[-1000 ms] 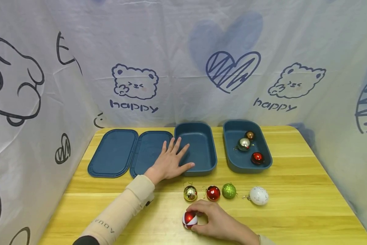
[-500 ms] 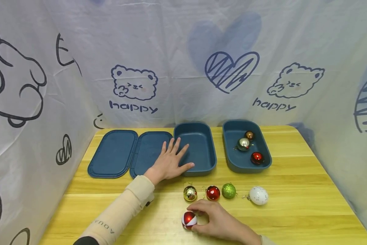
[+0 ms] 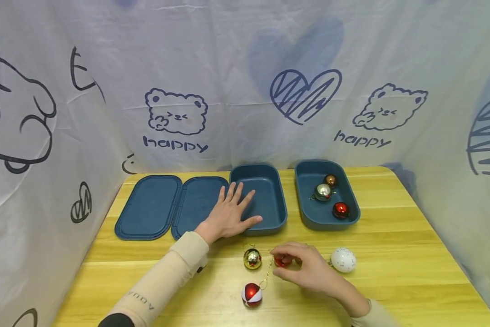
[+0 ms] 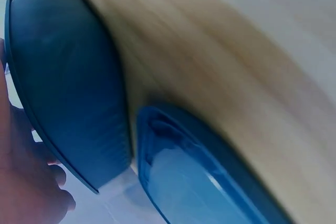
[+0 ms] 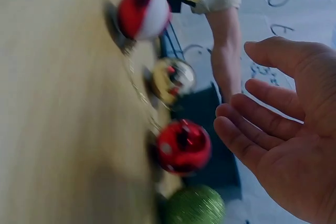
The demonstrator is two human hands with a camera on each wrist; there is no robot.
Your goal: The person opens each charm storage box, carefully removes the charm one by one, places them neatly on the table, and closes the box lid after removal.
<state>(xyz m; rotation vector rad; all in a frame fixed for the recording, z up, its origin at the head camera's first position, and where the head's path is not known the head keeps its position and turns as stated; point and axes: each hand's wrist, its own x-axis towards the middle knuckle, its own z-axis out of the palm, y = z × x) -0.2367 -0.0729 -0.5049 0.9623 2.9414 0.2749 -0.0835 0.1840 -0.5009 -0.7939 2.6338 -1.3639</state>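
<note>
Right grip [image 3: 306,268] is loose, thumb and fingers apart, reaching in from the lower right just by the dotted red ball [image 5: 184,147] on the bench [image 3: 396,236]. Left grip [image 3: 228,215] is splayed over the left side of the left blue box [image 3: 267,195], forearm slanting up from the lower left. Five balls on the bench total: that one, plus one gold ball [image 3: 252,259], one red-and-white ball [image 3: 251,295], one green ball [image 5: 195,207], one speckled white ball [image 3: 343,260]. Right blue box [image 3: 309,181] has three more; two flat blue lids [image 3: 148,206] lie far left.
</note>
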